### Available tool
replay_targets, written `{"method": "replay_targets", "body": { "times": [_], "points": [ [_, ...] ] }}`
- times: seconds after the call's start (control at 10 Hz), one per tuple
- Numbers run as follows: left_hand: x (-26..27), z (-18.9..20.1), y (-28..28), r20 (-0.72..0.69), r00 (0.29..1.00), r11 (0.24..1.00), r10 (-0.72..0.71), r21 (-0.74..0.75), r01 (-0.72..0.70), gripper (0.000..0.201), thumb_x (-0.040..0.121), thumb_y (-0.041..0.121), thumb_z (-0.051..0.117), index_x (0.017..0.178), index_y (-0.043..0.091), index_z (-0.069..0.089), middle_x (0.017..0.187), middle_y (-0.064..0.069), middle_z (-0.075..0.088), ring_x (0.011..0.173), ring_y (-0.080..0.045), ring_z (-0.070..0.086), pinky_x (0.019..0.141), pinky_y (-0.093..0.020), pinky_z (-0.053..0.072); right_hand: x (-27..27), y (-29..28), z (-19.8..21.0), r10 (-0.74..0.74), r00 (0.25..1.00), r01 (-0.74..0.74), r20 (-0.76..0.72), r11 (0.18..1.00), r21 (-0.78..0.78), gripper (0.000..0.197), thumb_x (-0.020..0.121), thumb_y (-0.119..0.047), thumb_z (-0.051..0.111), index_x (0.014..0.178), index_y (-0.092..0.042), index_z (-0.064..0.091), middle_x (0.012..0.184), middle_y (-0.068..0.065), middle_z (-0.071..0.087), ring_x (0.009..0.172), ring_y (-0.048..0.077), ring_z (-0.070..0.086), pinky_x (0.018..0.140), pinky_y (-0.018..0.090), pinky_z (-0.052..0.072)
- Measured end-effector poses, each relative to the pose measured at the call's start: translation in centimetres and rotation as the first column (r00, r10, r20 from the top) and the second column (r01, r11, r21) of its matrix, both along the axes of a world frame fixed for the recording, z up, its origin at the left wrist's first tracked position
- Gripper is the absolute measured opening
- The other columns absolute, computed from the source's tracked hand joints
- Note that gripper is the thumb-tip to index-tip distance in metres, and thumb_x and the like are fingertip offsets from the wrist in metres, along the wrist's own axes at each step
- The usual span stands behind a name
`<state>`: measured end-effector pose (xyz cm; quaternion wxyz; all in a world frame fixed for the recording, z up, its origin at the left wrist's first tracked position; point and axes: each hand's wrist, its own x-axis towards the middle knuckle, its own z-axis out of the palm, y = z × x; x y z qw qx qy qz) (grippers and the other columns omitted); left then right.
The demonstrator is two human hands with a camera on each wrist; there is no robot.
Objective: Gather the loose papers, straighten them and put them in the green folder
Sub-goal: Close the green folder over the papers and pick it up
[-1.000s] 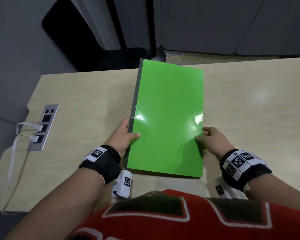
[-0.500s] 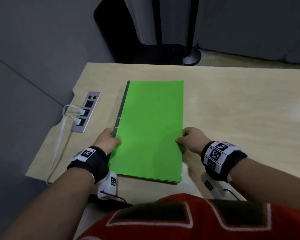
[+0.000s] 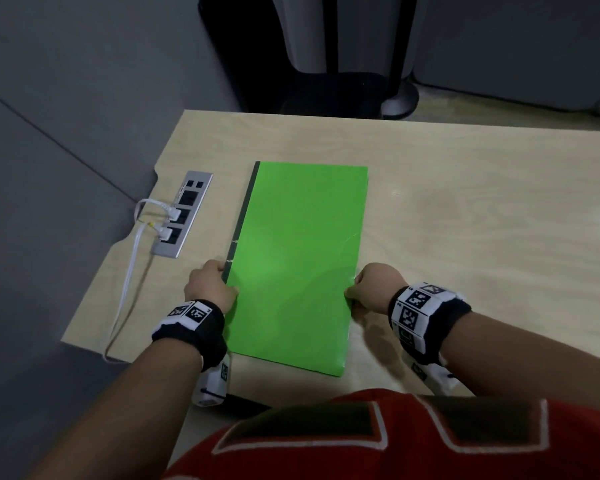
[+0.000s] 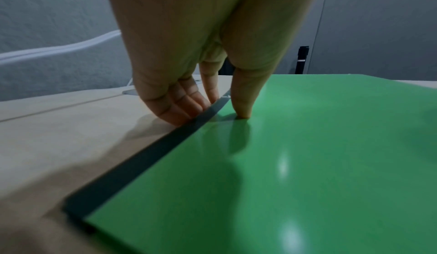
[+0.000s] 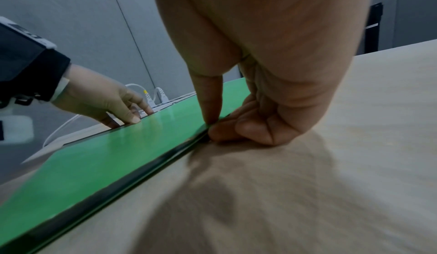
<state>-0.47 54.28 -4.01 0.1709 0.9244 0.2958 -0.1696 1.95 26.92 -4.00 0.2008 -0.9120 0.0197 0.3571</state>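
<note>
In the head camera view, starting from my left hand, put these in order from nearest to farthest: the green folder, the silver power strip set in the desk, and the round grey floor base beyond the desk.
From the left hand:
1. Green folder, pinched at its dark left edge, lying flat on the desk.
2. Silver power strip, to the left and farther back, with white cables plugged in.
3. Round grey floor base, beyond the desk's far edge, to the right.

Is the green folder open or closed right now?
Closed. The green folder lies flat on the table, cover down; left hand and right hand pinch its side edges.

right hand (image 5: pixel 248 93): pinches green folder (image 5: pixel 99 157) edge | left hand (image 5: pixel 104 101): opposite edge | table (image 5: pixel 331 164)
</note>
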Motion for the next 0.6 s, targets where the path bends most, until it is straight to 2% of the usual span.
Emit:
{"method": "replay_targets", "body": {
  "times": [0.1,0.3,0.4,0.5,0.6],
  "points": [
    [0.4,-0.1,-0.1,-0.012,1.0,1.0,-0.011,0.02,0.011,0.055,0.08,0.018,0.072,0.13,0.016,0.048,0.126,-0.018,0.051,0.111,-0.037,0.056,0.099,-0.043,0.047,0.0,0.0,-0.3,0.002,1.0,-0.002,0.001,1.0,0.004,0.036,0.084,-0.027,0.058,0.054,-0.012,0.045,0.054,0.003,0.039,0.06,0.023,0.042,0.048,0.025,0.031],
    [0.8,-0.4,-0.1,-0.042,0.999,0.999,0.008,0.045,-0.006,0.054,0.081,0.018,0.07,0.13,0.016,0.048,0.126,-0.018,0.049,0.11,-0.039,0.055,0.096,-0.044,0.048,-0.1,-0.4,-0.7,-0.053,0.998,0.051,0.031,0.997,0.055,0.033,0.079,-0.029,0.064,0.056,-0.013,0.047,0.051,0.002,0.043,0.049,0.02,0.042,0.044,0.023,0.031],
    [0.7,0.0,-0.4,-0.057,0.998,0.999,0.009,0.046,-0.007,0.053,0.081,0.019,0.07,0.129,0.016,0.049,0.125,-0.018,0.05,0.11,-0.038,0.055,0.095,-0.042,0.048,-0.3,-1.1,-0.5,-0.103,0.994,0.098,0.04,0.99,0.103,0.029,0.076,-0.037,0.067,0.078,-0.011,0.055,0.063,0.004,0.055,0.057,0.02,0.051,0.046,0.024,0.034],
    [0.8,0.2,-0.5,-0.063,0.998,0.998,0.024,0.055,-0.021,0.055,0.082,0.02,0.067,0.133,0.016,0.046,0.128,-0.018,0.048,0.112,-0.039,0.054,0.093,-0.043,0.047,-0.5,-2.4,-0.3,-0.137,0.99,0.13,0.035,0.981,0.147,0.043,0.077,-0.05,0.062,0.089,-0.009,0.055,0.074,0.006,0.062,0.068,0.024,0.058,0.051,0.027,0.038],
    [0.2,1.1,-1.8,0.017,0.993,0.993,0.114,0.006,-0.114,0.057,0.086,0.022,0.058,0.14,0.015,0.037,0.134,-0.021,0.04,0.116,-0.043,0.048,0.096,-0.047,0.043,-1.6,-6.6,0.4,-0.185,0.98,0.172,0.07,0.971,0.165,0.045,0.081,-0.054,0.059,0.095,-0.011,0.059,0.085,0.004,0.066,0.083,0.024,0.062,0.067,0.029,0.044]
  ]
}}
